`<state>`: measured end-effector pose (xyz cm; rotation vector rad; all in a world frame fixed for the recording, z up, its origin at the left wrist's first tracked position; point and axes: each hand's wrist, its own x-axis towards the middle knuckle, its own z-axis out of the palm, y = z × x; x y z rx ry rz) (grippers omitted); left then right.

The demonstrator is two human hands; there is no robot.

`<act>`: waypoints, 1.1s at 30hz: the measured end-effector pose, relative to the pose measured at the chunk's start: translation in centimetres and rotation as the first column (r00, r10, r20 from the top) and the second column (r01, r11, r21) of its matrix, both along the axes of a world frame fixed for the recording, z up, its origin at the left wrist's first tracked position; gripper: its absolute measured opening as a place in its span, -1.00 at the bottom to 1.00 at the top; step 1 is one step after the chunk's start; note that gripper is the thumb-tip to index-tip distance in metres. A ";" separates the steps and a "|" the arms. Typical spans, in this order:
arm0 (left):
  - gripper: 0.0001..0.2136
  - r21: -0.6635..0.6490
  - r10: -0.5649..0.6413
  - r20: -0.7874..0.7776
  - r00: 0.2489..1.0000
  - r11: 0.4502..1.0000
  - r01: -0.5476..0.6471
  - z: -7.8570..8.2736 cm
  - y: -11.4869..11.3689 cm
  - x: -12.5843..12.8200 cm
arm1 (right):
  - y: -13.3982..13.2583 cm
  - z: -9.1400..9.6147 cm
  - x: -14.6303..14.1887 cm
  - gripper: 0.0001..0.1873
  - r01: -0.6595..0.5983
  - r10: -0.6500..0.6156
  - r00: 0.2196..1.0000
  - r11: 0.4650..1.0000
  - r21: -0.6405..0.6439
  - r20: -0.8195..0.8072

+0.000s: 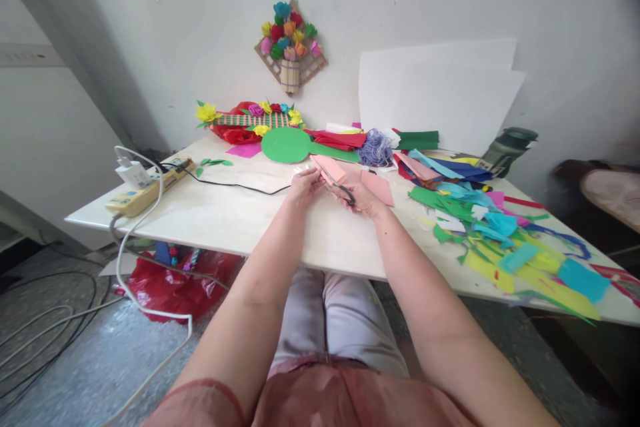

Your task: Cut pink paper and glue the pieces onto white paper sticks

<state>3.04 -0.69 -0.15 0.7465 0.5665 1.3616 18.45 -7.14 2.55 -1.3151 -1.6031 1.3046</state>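
Over the middle of the table, my left hand (307,183) is closed on the left end of a pink piece of paper (330,169). My right hand (363,199) grips a pair of scissors (346,195) by the dark handles, with the blades pointing up and left along the paper. The two hands are close together. Another pink sheet (379,188) lies just right of my right hand. A green paddle-shaped piece (286,145) lies flat behind my hands. Part of the blades is hidden by the paper and fingers.
Colourful paper scraps (505,240) cover the table's right side, with a dark bottle (509,150) behind them. A power strip (150,190) with a white charger sits at the left edge. Purple string (376,148) and a flower-trimmed craft (253,120) lie at the back.
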 end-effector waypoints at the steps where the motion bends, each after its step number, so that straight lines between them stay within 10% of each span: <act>1: -0.95 0.002 -0.001 -0.003 1.000 1.000 0.001 0.0 0.0 0.0 | 0.0 0.0 0.0 -0.77 -0.002 0.002 1.000 1.000 0.002 0.003; 33: -0.89 -0.027 -0.017 -0.046 0.999 1.000 0.016 0.3 -0.5 0.0 | -0.7 0.4 -0.1 -0.78 0.003 -0.003 1.000 0.999 -0.040 -0.013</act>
